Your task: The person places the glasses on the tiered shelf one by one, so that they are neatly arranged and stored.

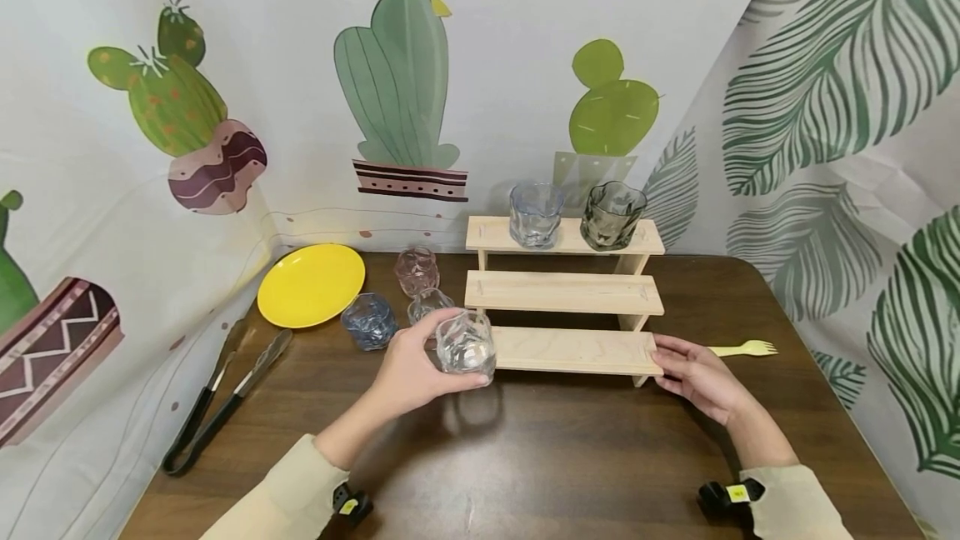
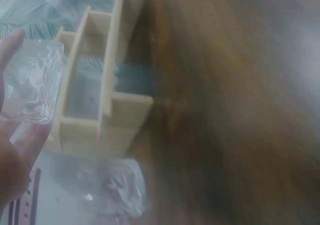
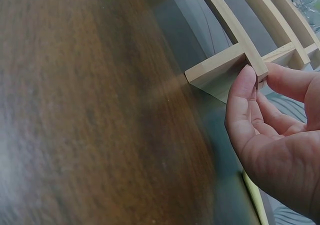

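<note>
My left hand [image 1: 411, 369] grips a clear glass cup [image 1: 467, 347] between thumb and fingers, held above the table in front of the lowest step's left end. In the left wrist view that cup [image 2: 34, 80] is close to the lens. With thumb and fingers my right hand [image 1: 697, 375] pinches the right end of the bottom step of a three-tier wooden stand [image 1: 566, 352]; the right wrist view shows the thumb and fingers [image 3: 242, 85] on either side of the board. On the stand's top step are a bluish clear cup [image 1: 536, 217] and a grey-green cup [image 1: 612, 217].
Left of the stand are a pink cup [image 1: 417, 272], another clear cup [image 1: 429, 305], partly hidden by the left hand, and a blue cup [image 1: 369, 322]. A yellow plate [image 1: 311, 285] and black-handled tongs [image 1: 225, 397] lie farther left. A yellow fork [image 1: 750, 348] lies right of the stand.
</note>
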